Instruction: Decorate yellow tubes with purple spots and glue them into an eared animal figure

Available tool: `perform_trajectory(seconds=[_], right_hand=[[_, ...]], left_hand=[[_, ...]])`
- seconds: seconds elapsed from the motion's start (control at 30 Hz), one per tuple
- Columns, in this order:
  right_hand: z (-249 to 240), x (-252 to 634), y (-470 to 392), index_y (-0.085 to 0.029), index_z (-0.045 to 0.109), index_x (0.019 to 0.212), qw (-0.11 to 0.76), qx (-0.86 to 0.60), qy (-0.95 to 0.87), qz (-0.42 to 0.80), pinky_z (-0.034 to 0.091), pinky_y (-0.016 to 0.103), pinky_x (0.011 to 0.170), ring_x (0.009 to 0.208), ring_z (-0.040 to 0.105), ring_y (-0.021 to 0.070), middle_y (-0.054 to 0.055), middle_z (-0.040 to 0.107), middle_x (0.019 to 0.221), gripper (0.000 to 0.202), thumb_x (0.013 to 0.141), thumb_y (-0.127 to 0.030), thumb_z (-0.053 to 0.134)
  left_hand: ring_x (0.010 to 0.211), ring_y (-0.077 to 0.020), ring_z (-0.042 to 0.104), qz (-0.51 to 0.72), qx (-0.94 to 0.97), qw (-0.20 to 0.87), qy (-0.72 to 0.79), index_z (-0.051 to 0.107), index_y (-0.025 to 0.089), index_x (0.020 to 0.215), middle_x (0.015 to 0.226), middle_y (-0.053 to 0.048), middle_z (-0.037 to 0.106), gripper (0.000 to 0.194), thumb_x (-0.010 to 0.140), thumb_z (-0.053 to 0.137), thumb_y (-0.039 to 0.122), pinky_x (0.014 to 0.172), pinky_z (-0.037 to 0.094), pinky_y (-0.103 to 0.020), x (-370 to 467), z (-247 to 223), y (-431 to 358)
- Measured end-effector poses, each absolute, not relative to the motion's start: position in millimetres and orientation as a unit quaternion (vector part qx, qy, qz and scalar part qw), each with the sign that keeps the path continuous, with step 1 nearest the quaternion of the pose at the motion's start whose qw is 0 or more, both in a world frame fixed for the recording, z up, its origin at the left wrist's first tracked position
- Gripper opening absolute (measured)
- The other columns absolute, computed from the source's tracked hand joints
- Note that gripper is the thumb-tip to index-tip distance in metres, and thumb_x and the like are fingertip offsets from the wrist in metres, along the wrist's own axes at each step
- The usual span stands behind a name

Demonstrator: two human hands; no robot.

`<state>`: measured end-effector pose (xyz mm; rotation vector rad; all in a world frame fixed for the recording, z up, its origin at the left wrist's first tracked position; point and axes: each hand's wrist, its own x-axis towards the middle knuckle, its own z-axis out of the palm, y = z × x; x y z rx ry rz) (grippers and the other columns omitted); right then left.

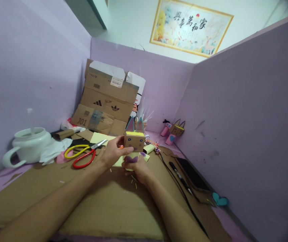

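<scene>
Both my hands are closed on a small cardboard figure (136, 141) in the middle of the head view. It has a box-shaped head with drawn eyes, a yellow top edge and two pointed ears, above a pale yellow body with a purple heart shape. My left hand (113, 152) grips the side of the head, its thumb across the front. Lower down, my right hand (138, 168) wraps round the body, hiding part of it. Scissors (93, 148) with one yellow and one red handle lie left of my left hand, blades partly apart.
A cardboard sheet (113, 208) covers the tabletop, with paper scraps on it. To the left stands a white pot (31, 144); flattened cardboard (106, 97) leans behind. At right lie a black cable (181, 191), a pen (180, 177), a phone (193, 174) and a teal heart (219, 199).
</scene>
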<state>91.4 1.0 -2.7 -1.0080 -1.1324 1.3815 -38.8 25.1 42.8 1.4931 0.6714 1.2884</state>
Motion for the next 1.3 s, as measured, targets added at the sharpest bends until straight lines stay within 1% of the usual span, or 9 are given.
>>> perform_trajectory(seconds=[0.13,0.3,0.47,0.6,0.77,0.87,0.97,1.13,1.3], right_hand=[[-2.0,94.8,1.9,-0.017,0.061,0.066,0.518,-0.407,-0.484,0.576,0.048,0.024,0.047,0.050,0.057,0.0116,-0.004,0.060,0.059,0.028,0.048,-0.018,0.082],[-0.6,95.4,3.4,-0.018,0.069,0.079,0.541,-0.361,-0.504,0.568,0.049,0.027,0.062,0.066,0.063,0.0153,0.001,0.069,0.073,0.030,0.053,-0.024,0.082],[10.1,110.7,10.0,-0.015,0.068,0.072,0.629,-0.384,-0.450,0.504,0.045,0.027,0.056,0.056,0.059,0.0153,0.001,0.068,0.064,0.031,0.048,-0.026,0.084],[24.1,141.3,17.0,-0.018,0.063,0.071,0.703,-0.389,-0.397,0.444,0.045,0.026,0.055,0.055,0.057,0.0129,-0.003,0.064,0.062,0.035,0.047,-0.033,0.084],[32.8,165.0,21.3,-0.018,0.060,0.072,0.752,-0.389,-0.364,0.388,0.046,0.026,0.055,0.056,0.057,0.0123,-0.004,0.063,0.064,0.042,0.041,-0.029,0.086],[35.2,168.2,20.7,-0.019,0.057,0.071,0.764,-0.388,-0.356,0.372,0.047,0.026,0.054,0.057,0.057,0.0121,-0.005,0.060,0.064,0.043,0.040,-0.025,0.085],[36.7,168.9,19.1,-0.019,0.053,0.070,0.771,-0.392,-0.350,0.360,0.046,0.024,0.052,0.056,0.055,0.0111,-0.006,0.058,0.063,0.039,0.044,-0.022,0.082],[36.5,165.8,16.3,-0.021,0.048,0.074,0.770,-0.399,-0.354,0.351,0.048,0.023,0.048,0.054,0.054,0.0104,-0.007,0.056,0.063,0.033,0.051,-0.020,0.072],[36.2,160.0,12.3,-0.022,0.045,0.080,0.757,-0.393,-0.376,0.362,0.051,0.025,0.049,0.054,0.055,0.0109,-0.008,0.056,0.066,0.035,0.055,-0.022,0.069]], left_hand=[[0.103,-0.0310,0.063,0.542,0.602,0.520,0.268,0.060,0.010,0.108,0.110,-0.015,0.069,0.058,0.057,0.079,0.031,0.090,0.048,-0.044,-39.4,42.4,27.1],[0.102,-0.0315,0.063,0.555,0.588,0.529,0.257,0.063,0.010,0.105,0.107,-0.014,0.070,0.053,0.062,0.077,0.037,0.091,0.046,-0.045,-43.5,42.6,29.5],[0.103,-0.0292,0.061,0.570,0.589,0.510,0.262,0.062,0.011,0.110,0.103,-0.014,0.071,0.056,0.069,0.068,0.050,0.090,0.043,-0.041,-44.9,42.6,34.2],[0.091,-0.0259,0.063,0.613,0.538,0.459,0.352,0.065,0.014,0.092,0.083,-0.010,0.072,0.044,0.067,0.068,0.050,0.083,0.043,-0.038,-49.2,41.5,45.1],[0.076,-0.0229,0.062,0.626,0.516,0.400,0.426,0.065,0.017,0.074,0.070,-0.006,0.068,0.024,0.058,0.072,0.034,0.074,0.045,-0.035,-55.2,32.0,63.1],[0.075,-0.0236,0.062,0.576,0.588,0.346,0.451,0.065,0.018,0.071,0.073,-0.006,0.068,0.018,0.058,0.071,0.029,0.073,0.046,-0.036,-52.6,25.7,67.4],[0.083,-0.0264,0.063,0.504,0.689,0.267,0.447,0.068,0.019,0.075,0.082,-0.008,0.070,0.014,0.062,0.065,0.023,0.080,0.046,-0.039,-41.3,22.2,66.7],[0.099,-0.0290,0.057,0.341,0.858,0.109,0.369,0.069,0.022,0.100,0.099,-0.010,0.066,0.041,0.062,0.060,0.012,0.088,0.041,-0.039,-11.4,17.4,65.5],[0.109,-0.0322,0.051,0.181,0.929,0.017,0.322,0.061,0.020,0.116,0.116,-0.013,0.060,0.053,0.063,0.063,0.018,0.091,0.039,-0.043,8.8,12.3,70.6]])
